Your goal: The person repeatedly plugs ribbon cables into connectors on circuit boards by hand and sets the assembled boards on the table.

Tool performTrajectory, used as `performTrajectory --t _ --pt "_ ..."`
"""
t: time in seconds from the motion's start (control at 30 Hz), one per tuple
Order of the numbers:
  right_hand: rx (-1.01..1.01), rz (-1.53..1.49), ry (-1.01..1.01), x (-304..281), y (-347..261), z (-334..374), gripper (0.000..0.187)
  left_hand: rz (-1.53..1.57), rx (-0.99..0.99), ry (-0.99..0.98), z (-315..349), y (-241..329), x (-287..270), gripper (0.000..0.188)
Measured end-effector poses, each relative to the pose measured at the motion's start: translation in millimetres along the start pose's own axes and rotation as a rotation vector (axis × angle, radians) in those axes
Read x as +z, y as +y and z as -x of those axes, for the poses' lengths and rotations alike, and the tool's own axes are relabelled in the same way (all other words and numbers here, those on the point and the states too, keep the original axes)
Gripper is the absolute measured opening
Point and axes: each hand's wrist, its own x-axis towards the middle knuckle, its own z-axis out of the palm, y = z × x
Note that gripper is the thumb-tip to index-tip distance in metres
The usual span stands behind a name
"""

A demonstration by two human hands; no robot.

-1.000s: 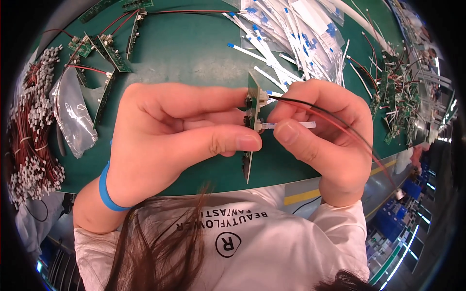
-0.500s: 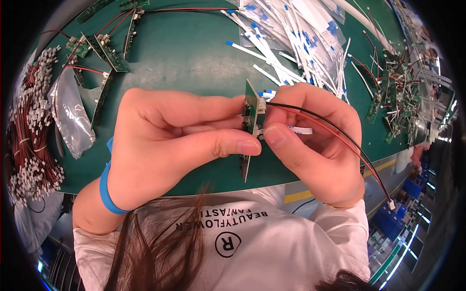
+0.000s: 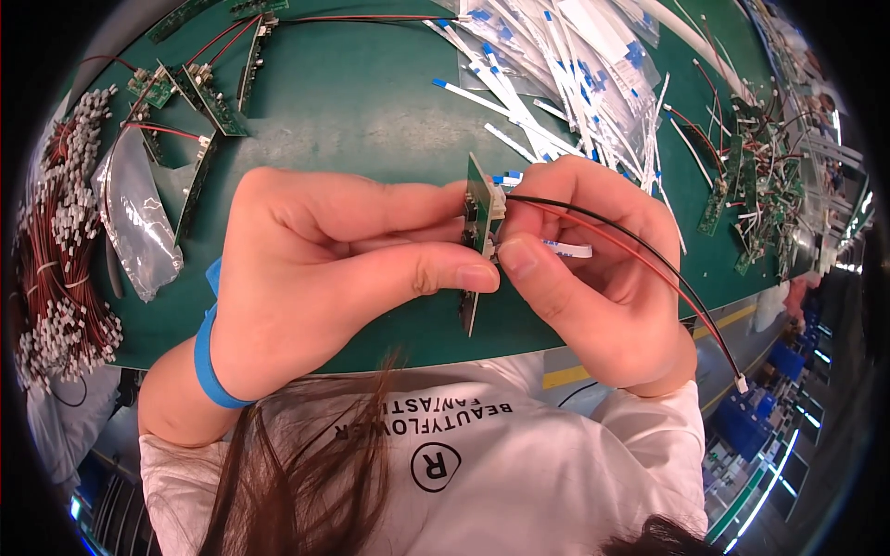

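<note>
Circuit board (image 3: 477, 218) held edge-on above the counter (image 3: 371, 111), left hand (image 3: 324, 278) fingers clamped on it. Right hand (image 3: 593, 269) pinches the red-black wire (image 3: 649, 259) plug against it. Risk: skewed pressure could bend pins; the wire's loose end may snag the white ribbon cables (image 3: 575, 65) beyond.

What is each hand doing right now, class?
Left hand: closed, pinching the narrow green circuit board.
Right hand: closed on the red-and-black wire at the board.
</note>
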Motion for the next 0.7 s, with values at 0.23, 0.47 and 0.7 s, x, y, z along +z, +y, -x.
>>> performTrajectory --t 0.23,0.47,0.7 --pt "-0.015 0.006 -0.019 -0.3 0.4 -0.9 0.013 -0.047 0.026 -0.004 -0.7 0.2 -1.2 0.034" --pt "-0.046 0.009 0.006 -1.3 -3.2 -4.1 0.014 0.195 -0.063 -0.014 -0.1 4.2 -0.5 0.033" --pt "-0.070 0.060 0.090 -2.3 -6.3 1.5 0.016 0.309 -0.065 -0.018 1.4 2.8 -2.3 0.034"
